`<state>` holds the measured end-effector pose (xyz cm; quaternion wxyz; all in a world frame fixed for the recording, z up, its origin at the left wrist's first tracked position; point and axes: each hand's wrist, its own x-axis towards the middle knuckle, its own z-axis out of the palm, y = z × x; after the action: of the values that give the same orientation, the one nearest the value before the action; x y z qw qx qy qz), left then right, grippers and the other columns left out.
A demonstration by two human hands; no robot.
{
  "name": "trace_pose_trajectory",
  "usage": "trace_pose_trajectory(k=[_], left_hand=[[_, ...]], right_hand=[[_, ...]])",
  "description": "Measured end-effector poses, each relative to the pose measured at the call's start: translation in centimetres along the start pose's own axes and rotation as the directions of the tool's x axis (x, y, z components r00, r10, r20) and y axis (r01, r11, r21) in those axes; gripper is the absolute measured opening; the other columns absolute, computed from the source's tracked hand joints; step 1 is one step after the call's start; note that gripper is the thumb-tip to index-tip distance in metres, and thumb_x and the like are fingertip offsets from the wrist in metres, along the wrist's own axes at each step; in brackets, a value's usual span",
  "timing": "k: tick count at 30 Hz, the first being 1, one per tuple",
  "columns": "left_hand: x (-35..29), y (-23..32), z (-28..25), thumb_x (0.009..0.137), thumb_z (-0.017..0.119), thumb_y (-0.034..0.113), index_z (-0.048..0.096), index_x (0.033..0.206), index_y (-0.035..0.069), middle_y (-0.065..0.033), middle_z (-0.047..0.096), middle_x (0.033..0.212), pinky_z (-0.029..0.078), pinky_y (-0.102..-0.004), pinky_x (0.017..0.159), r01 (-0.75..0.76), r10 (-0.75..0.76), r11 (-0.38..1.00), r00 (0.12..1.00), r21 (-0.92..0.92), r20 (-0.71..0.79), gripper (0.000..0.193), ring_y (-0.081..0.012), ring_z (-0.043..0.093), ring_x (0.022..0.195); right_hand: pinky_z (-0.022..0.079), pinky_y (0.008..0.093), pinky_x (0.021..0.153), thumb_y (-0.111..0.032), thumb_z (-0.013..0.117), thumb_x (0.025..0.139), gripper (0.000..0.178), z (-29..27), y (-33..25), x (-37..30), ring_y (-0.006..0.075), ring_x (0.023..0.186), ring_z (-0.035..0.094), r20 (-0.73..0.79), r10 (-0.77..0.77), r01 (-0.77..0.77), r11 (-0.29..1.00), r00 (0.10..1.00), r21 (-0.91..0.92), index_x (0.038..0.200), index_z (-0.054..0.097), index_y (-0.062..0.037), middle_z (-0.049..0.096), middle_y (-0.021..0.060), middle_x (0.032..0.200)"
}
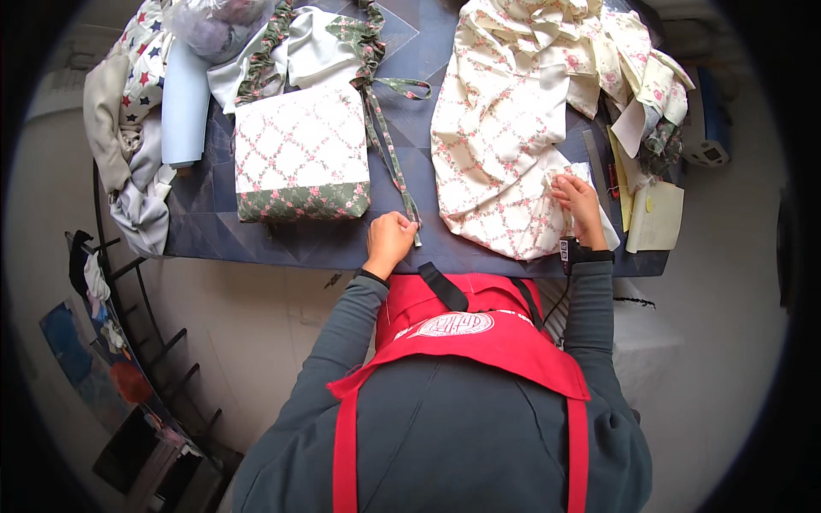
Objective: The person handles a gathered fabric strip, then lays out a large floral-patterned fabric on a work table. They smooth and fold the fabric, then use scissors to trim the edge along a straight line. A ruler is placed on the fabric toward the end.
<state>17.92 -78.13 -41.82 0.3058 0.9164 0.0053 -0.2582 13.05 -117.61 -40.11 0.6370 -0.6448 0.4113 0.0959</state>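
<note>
On the table lies a floral drawstring bag [301, 145], cream with a pink trellis pattern and a green floral band along its bottom. From its gathered green top a thin green floral tie [389, 150] runs down toward me. My left hand [390, 242] is closed in a pinch on the tie's lower end, near the table's front edge. My right hand [581, 205] rests at the right edge of a large crumpled floral cloth [500, 145], its fingers loosely bent and slightly apart. Nothing shows between them, though the fingertips touch or nearly touch the cloth.
A light blue roll [185, 107], a star-print cloth [144, 73] and a clear plastic bag [218, 30] lie at the left. Fabric scraps [663, 128] and a cream notepad [656, 218] sit on the right. Dark rack bars [154, 312] stand at the lower left.
</note>
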Motion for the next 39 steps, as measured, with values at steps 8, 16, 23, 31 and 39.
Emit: trace_pose_trajectory(k=[8,16,23,31,39], left_hand=[[-2.2,-0.6,0.7,0.086,0.073,0.0,0.061,0.095,0.001,-0.005,0.069,0.086,0.053,-0.0222,0.069,0.007,0.019,0.778,0.999,-0.628,0.036,0.015,-0.0067,0.065,0.077],[-5.2,2.1,-0.7,0.079,0.071,-0.004,0.074,0.089,0.001,-0.0111,0.073,0.095,0.054,-0.0303,0.084,-0.345,0.302,0.793,0.938,-0.502,-0.169,0.011,-0.0196,0.071,0.093],[-5.6,2.0,-0.6,0.076,0.07,-0.005,0.074,0.091,0.001,-0.0125,0.073,0.094,0.054,-0.0333,0.084,-0.384,0.314,0.821,0.922,-0.422,-0.227,0.017,-0.0257,0.071,0.091],[-0.5,5.9,-2.3,0.075,0.075,0.004,0.067,0.102,0.005,-0.0142,0.064,0.115,0.051,-0.04,0.088,-0.506,0.483,0.862,0.804,0.029,-0.347,0.028,-0.0344,0.061,0.106],[13.7,10.1,1.2,0.083,0.074,0.016,0.064,0.115,-0.007,-0.0084,0.071,0.099,0.053,-0.0286,0.076,-0.002,0.083,0.848,0.988,-0.531,0.13,0.04,-0.0137,0.066,0.087]], right_hand=[[0.049,0.0213,0.073,-0.023,0.065,0.097,0.027,-0.4,-1.0,0.7,0.0098,0.083,0.066,0.043,-0.044,0.045,0.999,0.998,-0.019,0.114,0.068,-0.0027,0.071,0.0046,0.099],[0.047,0.0193,0.073,-0.023,0.063,0.098,0.026,-1.5,-1.6,1.3,0.0068,0.083,0.065,0.1,-0.102,0.108,0.992,0.99,-0.056,0.115,0.068,-0.0043,0.071,0.0023,0.1],[0.047,0.02,0.073,-0.022,0.063,0.097,0.023,-1.7,-1.8,1.4,0.0079,0.082,0.065,0.133,-0.127,0.131,0.991,0.983,-0.016,0.111,0.069,-0.0037,0.071,0.0038,0.098],[0.048,0.0252,0.073,-0.023,0.065,0.096,0.026,-3.1,-3.0,3.3,0.012,0.084,0.067,0.015,-0.222,0.223,0.966,0.975,-0.131,0.111,0.069,-0.0027,0.071,0.0035,0.095],[0.044,0.0461,0.097,-0.041,0.085,0.073,0.08,5.1,-6.8,6.6,0.0409,0.114,0.054,-0.137,-0.61,0.334,0.592,0.78,-0.734,0.125,0.05,0.009,0.055,0.0288,0.121]])
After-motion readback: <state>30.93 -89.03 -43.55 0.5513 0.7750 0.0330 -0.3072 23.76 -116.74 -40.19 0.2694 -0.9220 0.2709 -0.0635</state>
